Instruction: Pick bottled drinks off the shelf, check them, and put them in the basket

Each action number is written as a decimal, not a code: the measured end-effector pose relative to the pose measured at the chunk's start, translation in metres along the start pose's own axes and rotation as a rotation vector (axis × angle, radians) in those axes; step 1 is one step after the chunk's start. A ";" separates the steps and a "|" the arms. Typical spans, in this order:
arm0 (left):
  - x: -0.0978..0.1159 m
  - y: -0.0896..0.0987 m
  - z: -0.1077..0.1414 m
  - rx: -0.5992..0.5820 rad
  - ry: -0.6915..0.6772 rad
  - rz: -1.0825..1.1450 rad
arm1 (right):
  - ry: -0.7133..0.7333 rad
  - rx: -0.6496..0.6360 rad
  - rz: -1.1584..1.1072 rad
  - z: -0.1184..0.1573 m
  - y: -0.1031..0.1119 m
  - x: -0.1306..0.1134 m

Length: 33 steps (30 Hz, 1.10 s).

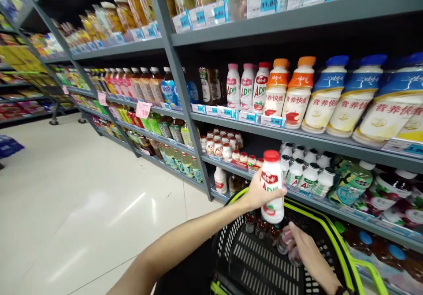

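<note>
My left hand (256, 192) is closed around a white plastic milk drink bottle (272, 178) with a red cap and red and green print. The bottle is upright, above the far side of a black shopping basket (264, 259) with lime-green trim. Over the right part of the basket is my right hand (309, 252), its fingers stretched out and partly blurred, below and to the right of the bottle. Small dark bottles (261, 229) show at the basket's far wall; whether they are inside or behind it I cannot tell.
A grey shelf (244, 125) in front carries similar red-capped bottles (261, 87), orange-capped bottles (299, 92) and blue-capped bottles (327, 94). Lower down stand green-labelled milk bottles (309, 178). The lime-green basket handle (370, 270) lies at right. Pale tiled floor (99, 215) stretches left.
</note>
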<state>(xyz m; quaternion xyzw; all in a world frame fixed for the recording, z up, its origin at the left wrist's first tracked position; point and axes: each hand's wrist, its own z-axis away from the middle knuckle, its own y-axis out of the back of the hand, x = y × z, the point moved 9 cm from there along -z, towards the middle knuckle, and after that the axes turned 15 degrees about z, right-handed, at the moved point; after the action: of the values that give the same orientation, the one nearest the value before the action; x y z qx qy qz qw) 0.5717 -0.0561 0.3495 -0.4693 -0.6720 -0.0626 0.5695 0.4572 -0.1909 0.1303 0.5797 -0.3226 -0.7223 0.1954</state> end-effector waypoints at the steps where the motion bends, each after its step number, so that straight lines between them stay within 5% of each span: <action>1: -0.020 0.004 0.007 0.013 0.058 0.038 | -0.024 -0.023 -0.097 0.001 0.002 -0.001; 4: -0.054 0.019 0.020 0.086 0.121 0.023 | -0.046 -0.142 -0.595 0.011 -0.011 -0.019; 8: -0.074 0.031 0.030 0.094 0.212 -0.087 | 0.017 -0.254 -0.592 0.032 -0.049 -0.053; 11: -0.078 0.037 0.036 0.128 0.288 -0.023 | -0.029 -0.207 -0.560 0.039 -0.067 -0.060; 15: -0.062 0.043 0.036 0.192 0.272 0.054 | -0.067 -0.046 -0.521 0.037 -0.055 -0.059; 23: -0.075 0.010 0.038 -0.134 0.333 0.155 | -0.024 0.122 -0.600 0.043 -0.015 -0.061; 33: -0.082 0.008 0.048 -0.154 0.368 0.115 | -0.031 0.102 -0.433 0.057 -0.020 -0.069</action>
<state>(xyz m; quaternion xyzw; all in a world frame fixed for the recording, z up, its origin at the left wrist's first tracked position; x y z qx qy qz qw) 0.5365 -0.0680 0.2622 -0.5298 -0.5218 -0.1658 0.6477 0.4216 -0.1177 0.1730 0.6333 -0.2299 -0.7389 0.0011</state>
